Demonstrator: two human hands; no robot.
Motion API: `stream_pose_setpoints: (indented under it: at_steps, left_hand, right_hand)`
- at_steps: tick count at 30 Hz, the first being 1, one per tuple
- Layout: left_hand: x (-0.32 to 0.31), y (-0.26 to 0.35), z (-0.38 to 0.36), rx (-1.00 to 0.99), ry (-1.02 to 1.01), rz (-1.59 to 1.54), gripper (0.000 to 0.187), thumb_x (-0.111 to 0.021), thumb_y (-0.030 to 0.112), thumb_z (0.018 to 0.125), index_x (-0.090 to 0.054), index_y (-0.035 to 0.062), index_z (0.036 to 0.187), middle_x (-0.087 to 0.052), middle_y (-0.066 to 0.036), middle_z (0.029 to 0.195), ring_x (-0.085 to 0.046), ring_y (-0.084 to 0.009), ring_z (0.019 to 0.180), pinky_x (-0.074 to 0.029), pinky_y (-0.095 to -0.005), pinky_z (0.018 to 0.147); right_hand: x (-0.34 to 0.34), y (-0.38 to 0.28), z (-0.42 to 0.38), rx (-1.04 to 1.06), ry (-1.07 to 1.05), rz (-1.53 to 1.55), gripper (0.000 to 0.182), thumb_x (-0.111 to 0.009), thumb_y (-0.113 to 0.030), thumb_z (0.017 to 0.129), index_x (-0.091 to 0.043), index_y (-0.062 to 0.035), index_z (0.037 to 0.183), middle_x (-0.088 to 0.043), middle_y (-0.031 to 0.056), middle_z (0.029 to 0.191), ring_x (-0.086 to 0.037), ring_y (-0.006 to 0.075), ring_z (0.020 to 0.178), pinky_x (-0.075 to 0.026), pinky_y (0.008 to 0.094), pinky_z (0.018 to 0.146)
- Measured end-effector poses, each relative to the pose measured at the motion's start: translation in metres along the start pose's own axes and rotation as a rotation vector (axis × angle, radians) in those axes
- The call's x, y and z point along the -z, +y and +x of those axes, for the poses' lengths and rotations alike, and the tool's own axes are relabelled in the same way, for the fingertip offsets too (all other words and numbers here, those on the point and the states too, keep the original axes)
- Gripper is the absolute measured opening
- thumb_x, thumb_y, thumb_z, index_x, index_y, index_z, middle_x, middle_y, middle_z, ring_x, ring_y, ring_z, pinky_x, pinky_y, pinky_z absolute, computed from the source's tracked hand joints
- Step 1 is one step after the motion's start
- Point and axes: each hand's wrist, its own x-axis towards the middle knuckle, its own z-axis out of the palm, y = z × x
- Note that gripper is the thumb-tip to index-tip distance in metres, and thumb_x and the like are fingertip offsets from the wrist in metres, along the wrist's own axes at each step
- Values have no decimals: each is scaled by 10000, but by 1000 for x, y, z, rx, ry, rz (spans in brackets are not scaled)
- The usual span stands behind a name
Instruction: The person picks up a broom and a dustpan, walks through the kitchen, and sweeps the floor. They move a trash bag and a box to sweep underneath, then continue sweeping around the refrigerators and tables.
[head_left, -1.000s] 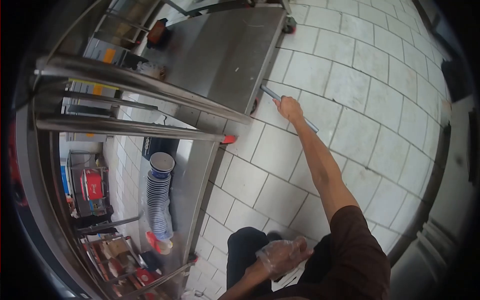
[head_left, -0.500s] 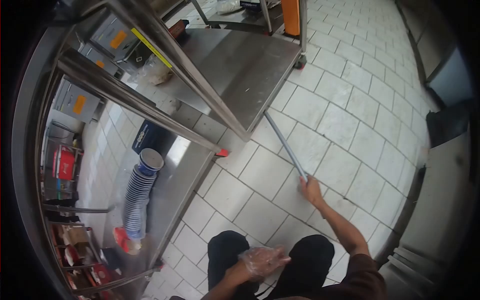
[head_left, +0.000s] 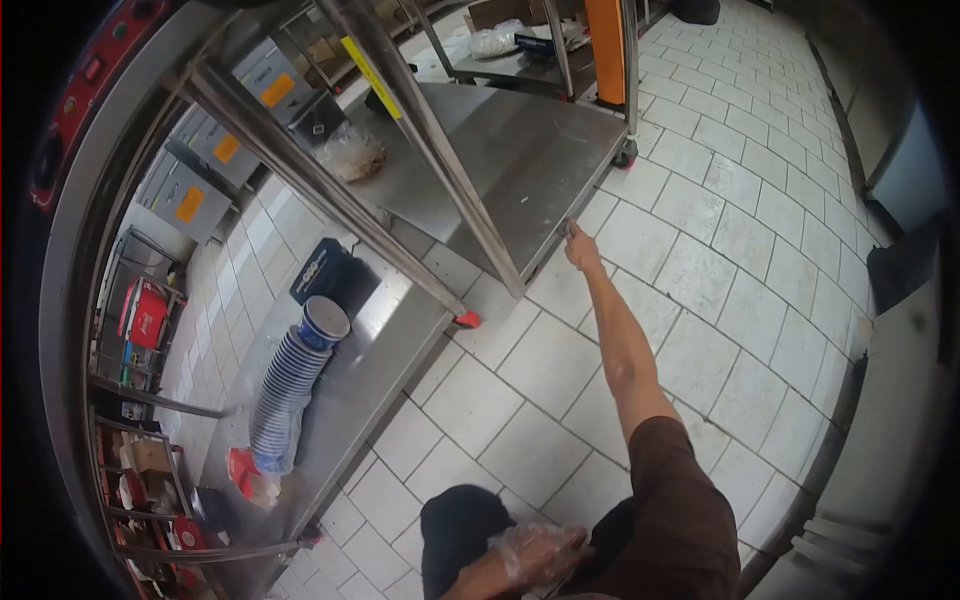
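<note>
My right hand (head_left: 580, 247) reaches far forward to the edge of the low steel shelf (head_left: 535, 130). Its fingers are closed around the end of a grey pole (head_left: 571, 226); only a little of it shows at the fingers, and the rest is hidden beneath the shelf. Close to my knees, my left hand (head_left: 540, 556) wears a clear plastic glove. Its fingers are curled in, with nothing visible in them.
A long stack of paper cups (head_left: 290, 380) in plastic lies on the left low shelf (head_left: 385, 350), beside a dark blue box (head_left: 330, 270). A plastic bag (head_left: 350, 152) sits on the farther shelf. Steel legs (head_left: 440, 160) stand between. White tiles (head_left: 690, 300) cover the floor.
My right hand has moved forward to the shelf edge, and the pole has slid under the shelf almost out of sight. My left hand stays near my knees. The view has shifted slightly.
</note>
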Motion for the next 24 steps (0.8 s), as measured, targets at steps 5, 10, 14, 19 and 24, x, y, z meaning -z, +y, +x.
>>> stream_pose_setpoints:
  at_steps: [5, 10, 14, 19, 24]
  left_hand:
    - [13, 10, -7, -236, -100, -118, 350, -461, 412, 913, -518, 72, 971, -603, -169, 765, -594, -355, 751, -464, -434, 655]
    - [34, 39, -39, -19, -141, -450, 438, -493, 461, 893, -559, 28, 913, -605, -126, 753, -597, -265, 733, -458, -362, 688]
    - [27, 57, -73, 38, -293, -604, 395, -535, 423, 887, -576, 32, 930, -603, -79, 762, -561, -158, 718, -450, -307, 671]
    - [10, 71, -132, 185, -166, -676, 347, -556, 395, 881, -576, 49, 892, -504, -5, 654, -470, -100, 607, -408, -278, 562]
    - [5, 77, -177, 528, -245, -746, 335, -541, 391, 886, -557, 57, 857, -483, 7, 627, -456, -115, 536, -393, -285, 492]
  right_hand:
    - [100, 12, -144, -86, -55, -43, 419, -399, -225, 924, -397, -182, 1341, -601, 271, 908, -584, 447, 810, -474, 493, 702]
    - [223, -20, -350, -284, -89, -106, 472, -416, -208, 921, -319, -234, 1383, -581, 273, 706, -575, 447, 657, -444, 516, 593]
    - [320, -107, -466, -514, -166, -83, 470, -417, -210, 922, -324, -235, 1382, -572, 266, 675, -574, 442, 640, -440, 512, 586]
    - [423, -240, -601, -788, -314, -79, 460, -421, -182, 921, -353, -221, 1374, -559, 260, 667, -582, 414, 610, -435, 467, 556]
    - [529, -348, -667, -881, -256, -46, 420, -456, -145, 906, -440, -165, 1325, -555, 262, 698, -593, 389, 618, -448, 426, 569]
